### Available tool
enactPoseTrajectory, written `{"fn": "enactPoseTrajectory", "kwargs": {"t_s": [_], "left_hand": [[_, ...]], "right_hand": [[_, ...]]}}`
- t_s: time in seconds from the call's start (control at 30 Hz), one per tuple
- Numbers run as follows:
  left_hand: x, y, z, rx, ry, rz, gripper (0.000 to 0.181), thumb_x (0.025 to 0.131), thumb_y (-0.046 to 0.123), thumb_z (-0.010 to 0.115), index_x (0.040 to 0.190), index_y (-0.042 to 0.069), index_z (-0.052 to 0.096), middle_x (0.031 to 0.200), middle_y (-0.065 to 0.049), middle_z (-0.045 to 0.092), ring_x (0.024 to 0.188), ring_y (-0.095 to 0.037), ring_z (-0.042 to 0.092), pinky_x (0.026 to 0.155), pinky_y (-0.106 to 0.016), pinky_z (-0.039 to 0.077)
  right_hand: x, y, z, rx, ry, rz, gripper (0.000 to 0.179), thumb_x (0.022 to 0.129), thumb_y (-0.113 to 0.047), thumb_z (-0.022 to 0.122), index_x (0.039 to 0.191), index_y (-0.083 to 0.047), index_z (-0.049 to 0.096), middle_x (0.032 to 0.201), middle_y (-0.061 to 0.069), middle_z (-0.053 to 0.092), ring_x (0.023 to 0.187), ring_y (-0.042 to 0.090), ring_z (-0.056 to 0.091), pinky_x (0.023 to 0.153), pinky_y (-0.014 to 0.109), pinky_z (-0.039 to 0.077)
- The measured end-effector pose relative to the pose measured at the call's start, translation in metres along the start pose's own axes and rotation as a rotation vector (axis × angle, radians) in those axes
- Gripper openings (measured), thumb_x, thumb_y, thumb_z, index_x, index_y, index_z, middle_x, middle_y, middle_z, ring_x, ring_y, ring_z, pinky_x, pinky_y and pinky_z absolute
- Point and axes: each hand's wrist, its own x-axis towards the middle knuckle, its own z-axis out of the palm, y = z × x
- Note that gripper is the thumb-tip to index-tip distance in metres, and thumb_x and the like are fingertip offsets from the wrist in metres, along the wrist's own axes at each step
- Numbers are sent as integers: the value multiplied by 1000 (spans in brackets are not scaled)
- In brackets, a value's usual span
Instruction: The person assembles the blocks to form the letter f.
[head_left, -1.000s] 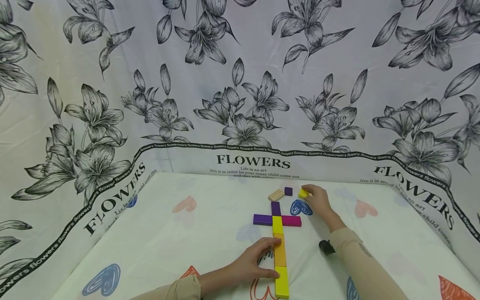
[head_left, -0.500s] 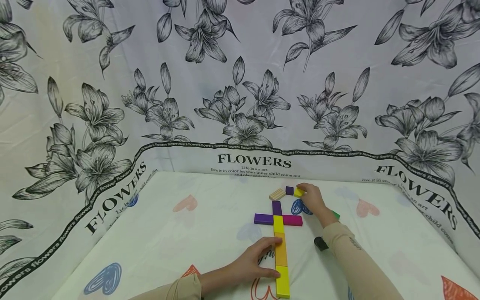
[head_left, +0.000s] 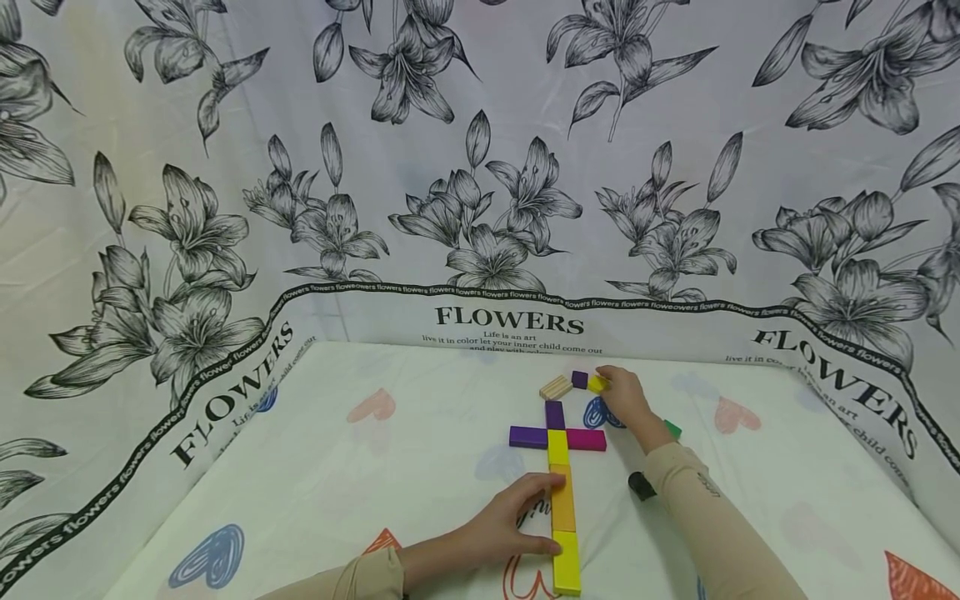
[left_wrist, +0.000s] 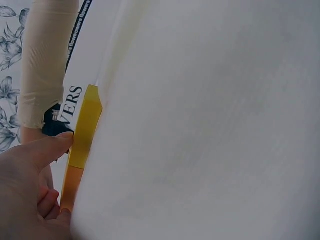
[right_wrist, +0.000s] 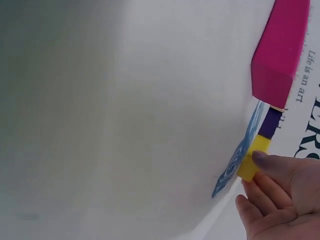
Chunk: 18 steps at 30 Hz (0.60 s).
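Note:
My right hand [head_left: 626,396] pinches a small yellow block [right_wrist: 254,157] by thumb and fingers at the far side of the table. That block stands against a small purple block [head_left: 580,380], and a plain wooden block with line-like grooves [head_left: 556,387] is left of it. My left hand [head_left: 504,518] rests with spread thumb and index fingertip on a row of blocks: the thumb at the long yellow block [head_left: 567,564], the index on the orange block [head_left: 562,498]. Farther up the row come a yellow block [head_left: 557,447], a purple block [head_left: 554,415], a sideways purple block [head_left: 528,437] and a magenta block [head_left: 587,439].
A green block [head_left: 672,429] shows partly behind my right forearm. Beside that sleeve lies a black object [head_left: 641,486]. The white tablecloth [head_left: 300,467] has printed hearts, and a flower-printed curtain [head_left: 480,208] stands behind the table.
My right hand has moved left with the yellow block, bringing it against the small purple block. The green block has come into view beside the right forearm. My left hand has stayed put.

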Motion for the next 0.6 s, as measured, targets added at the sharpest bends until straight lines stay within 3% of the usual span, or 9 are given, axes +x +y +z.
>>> {"fn": "enactPoseTrajectory", "kwargs": {"t_s": [0.37, 0.6], "left_hand": [[-1, 1, 0, -6, 3, 0, 68, 85, 23, 76, 143, 30, 42, 150, 10, 41, 140, -5, 39, 117, -24, 34], [-2, 2, 1, 2, 8, -6, 68, 84, 23, 77, 143, 30, 43, 150, 10, 41, 140, -5, 39, 117, -23, 34]], "right_hand": [[-20, 9, -20, 27, 52, -54, 43, 93, -3, 59, 133, 10, 50, 135, 31, 53, 127, 47, 48, 109, 57, 41], [-41, 21, -34, 79, 56, -19, 45, 94, -8, 61, 133, 10, 49, 136, 32, 52, 129, 48, 47, 109, 59, 40]]}}
